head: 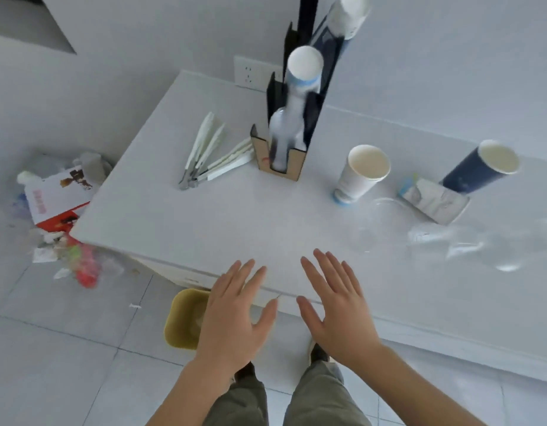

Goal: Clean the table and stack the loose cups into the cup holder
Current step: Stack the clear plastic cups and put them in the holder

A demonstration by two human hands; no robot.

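A tall black and cardboard cup holder (pixel 296 161) stands at the back of the white table (pixel 204 216), with stacks of white cups in its slots. To its right stand a loose white paper cup (pixel 359 173) and a dark blue cup (pixel 478 170), both upright. A flattened white cup (pixel 432 199) lies on its side by the blue one. Clear plastic cups (pixel 468 244) lie at the right. My left hand (pixel 235 315) and my right hand (pixel 333 305) hover palm down over the table's near edge, fingers spread, holding nothing.
White tongs and wrapped utensils (pixel 210 155) lie left of the holder. A yellow bin (pixel 181 318) stands on the tiled floor under the table edge. Rubbish and a red and white box (pixel 57 198) lie on the floor at the left. A wall socket (pixel 247 72) is behind the table.
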